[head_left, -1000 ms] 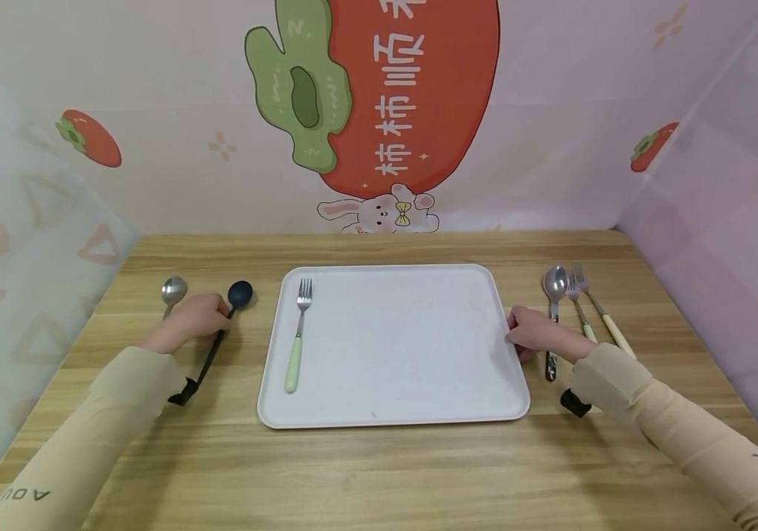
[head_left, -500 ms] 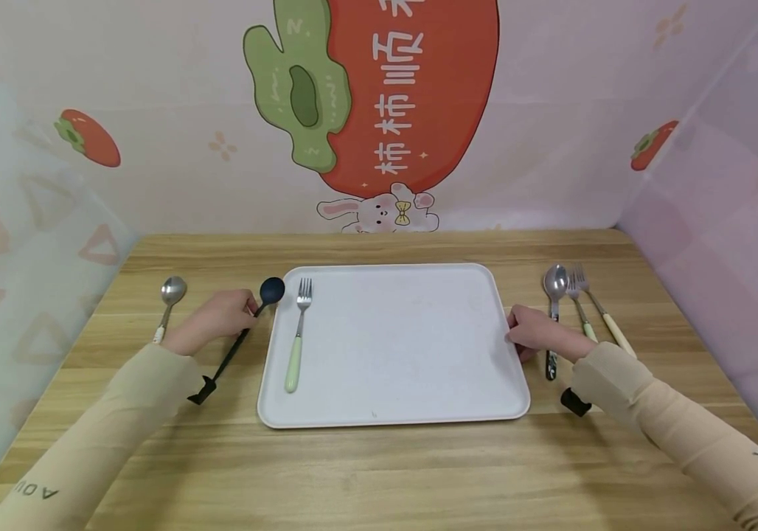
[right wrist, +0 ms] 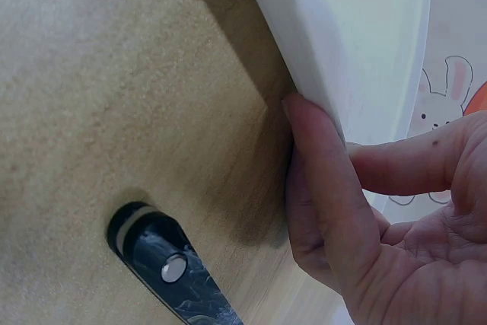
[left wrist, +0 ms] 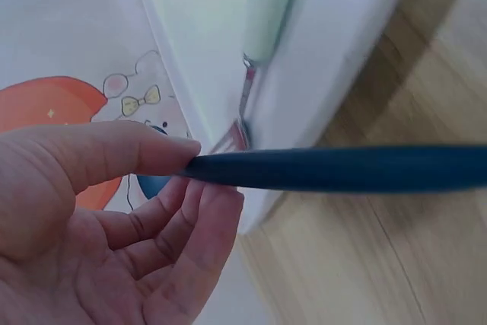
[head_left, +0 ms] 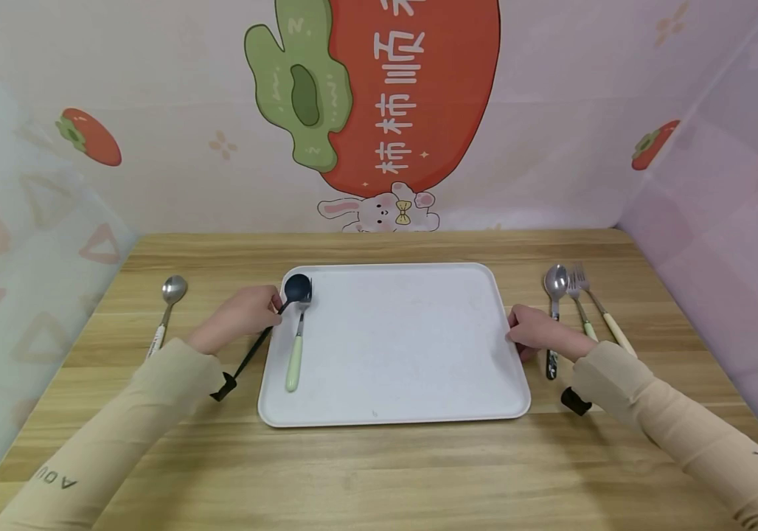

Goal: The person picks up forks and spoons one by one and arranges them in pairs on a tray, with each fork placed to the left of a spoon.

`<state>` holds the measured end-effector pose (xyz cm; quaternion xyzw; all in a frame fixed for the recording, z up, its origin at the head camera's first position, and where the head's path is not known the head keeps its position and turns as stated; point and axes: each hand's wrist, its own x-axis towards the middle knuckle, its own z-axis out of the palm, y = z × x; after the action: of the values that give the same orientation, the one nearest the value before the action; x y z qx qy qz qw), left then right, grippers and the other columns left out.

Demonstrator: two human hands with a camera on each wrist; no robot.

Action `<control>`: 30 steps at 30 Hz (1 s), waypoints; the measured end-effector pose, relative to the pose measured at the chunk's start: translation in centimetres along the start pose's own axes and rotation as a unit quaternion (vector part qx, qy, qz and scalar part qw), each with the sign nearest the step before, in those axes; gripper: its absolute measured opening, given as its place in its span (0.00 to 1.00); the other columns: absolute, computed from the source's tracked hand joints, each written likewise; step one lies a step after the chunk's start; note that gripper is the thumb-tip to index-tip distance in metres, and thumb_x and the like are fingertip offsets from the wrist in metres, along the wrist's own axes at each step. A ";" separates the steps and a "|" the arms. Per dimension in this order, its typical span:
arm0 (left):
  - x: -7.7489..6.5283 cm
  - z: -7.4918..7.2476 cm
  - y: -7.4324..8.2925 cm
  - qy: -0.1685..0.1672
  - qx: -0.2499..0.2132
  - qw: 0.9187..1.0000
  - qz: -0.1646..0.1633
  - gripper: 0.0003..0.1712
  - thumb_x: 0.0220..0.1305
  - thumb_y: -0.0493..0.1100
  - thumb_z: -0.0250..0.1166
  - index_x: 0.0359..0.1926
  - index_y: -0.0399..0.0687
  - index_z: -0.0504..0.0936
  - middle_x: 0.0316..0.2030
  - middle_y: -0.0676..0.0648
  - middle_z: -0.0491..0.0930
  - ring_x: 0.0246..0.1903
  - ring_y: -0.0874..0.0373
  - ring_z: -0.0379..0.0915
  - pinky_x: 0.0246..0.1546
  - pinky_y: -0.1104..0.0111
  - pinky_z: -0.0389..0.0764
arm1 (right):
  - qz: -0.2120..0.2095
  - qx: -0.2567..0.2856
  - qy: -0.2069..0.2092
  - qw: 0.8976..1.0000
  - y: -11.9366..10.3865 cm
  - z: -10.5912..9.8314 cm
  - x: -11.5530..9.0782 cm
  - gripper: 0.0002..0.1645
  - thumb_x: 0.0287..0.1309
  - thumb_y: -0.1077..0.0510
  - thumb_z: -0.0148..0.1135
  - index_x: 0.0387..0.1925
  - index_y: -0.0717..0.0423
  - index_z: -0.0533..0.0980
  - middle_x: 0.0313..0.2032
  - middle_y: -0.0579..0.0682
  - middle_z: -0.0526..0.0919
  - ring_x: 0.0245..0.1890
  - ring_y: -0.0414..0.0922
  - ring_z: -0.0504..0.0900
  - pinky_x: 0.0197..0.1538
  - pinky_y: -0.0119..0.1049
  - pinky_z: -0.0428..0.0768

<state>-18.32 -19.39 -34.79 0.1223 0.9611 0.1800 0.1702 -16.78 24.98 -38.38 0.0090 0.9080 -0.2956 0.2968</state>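
Observation:
My left hand (head_left: 246,313) pinches a black round-bowled spoon (head_left: 297,287) by its handle between thumb and fingertips. In the left wrist view, the dark handle (left wrist: 342,168) runs off to the right. The spoon's bowl hangs over the left end of a white tray (head_left: 405,346) and overlaps the tines of a fork (head_left: 294,361) with a pale green handle, which lies on the tray. My right hand (head_left: 533,330) grips the tray's right rim, with the thumb on the rim and the fingers against its outer side, as the right wrist view shows.
Left of the tray, a metal spoon (head_left: 172,291) with a white handle lies on the wooden table (head_left: 379,472). On the right are a spoon (head_left: 556,282) with a dark patterned handle and two forks, one green-handled, one cream-handled (head_left: 620,335). Printed walls stand around the table.
My left hand has moved right with the black spoon, from beside the tray to its left edge, bringing the bowl over the fork's tines. The right hand and tray have stayed put.

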 end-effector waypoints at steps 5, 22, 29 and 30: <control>0.3 0.3 1.2 -0.008 -0.038 0.999 -0.017 0.11 0.52 0.34 0.57 0.37 0.30 0.72 0.27 0.42 0.74 0.19 0.57 0.72 0.21 0.71 0.76 | 0.001 0.000 0.002 1.000 0.1 0.0 0.1 0.10 0.55 0.67 0.49 0.38 0.69 0.64 0.30 0.59 0.72 0.26 0.46 0.75 0.26 0.34 0.81; 1.6 1.9 4.0 -0.026 -0.142 0.985 -0.096 0.12 0.53 0.33 0.57 0.39 0.29 0.72 0.29 0.40 0.73 0.20 0.58 0.73 0.23 0.71 0.80 | -0.005 0.009 0.004 1.000 0.2 0.0 0.1 0.08 0.55 0.68 0.48 0.37 0.69 0.63 0.30 0.59 0.73 0.24 0.45 0.77 0.26 0.35 0.81; 2.2 2.6 4.6 -0.011 -0.144 0.985 -0.096 0.10 0.52 0.33 0.58 0.36 0.30 0.75 0.21 0.45 0.73 0.16 0.62 0.70 0.21 0.73 0.78 | -0.005 0.010 0.004 1.000 0.2 0.1 0.1 0.08 0.56 0.68 0.48 0.37 0.69 0.63 0.30 0.59 0.73 0.24 0.45 0.77 0.26 0.35 0.81; 2.2 2.7 4.6 -0.008 -0.144 0.985 -0.094 0.09 0.52 0.33 0.57 0.35 0.30 0.75 0.21 0.45 0.73 0.16 0.62 0.70 0.21 0.73 0.77 | -0.005 0.010 0.004 1.000 0.2 0.1 0.1 0.08 0.56 0.68 0.48 0.37 0.69 0.63 0.30 0.59 0.73 0.24 0.45 0.77 0.26 0.35 0.81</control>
<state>-18.57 -13.71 -35.99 0.0072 0.9310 0.2985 0.2102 -16.80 25.03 -38.61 0.0087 0.9063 -0.3062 0.2912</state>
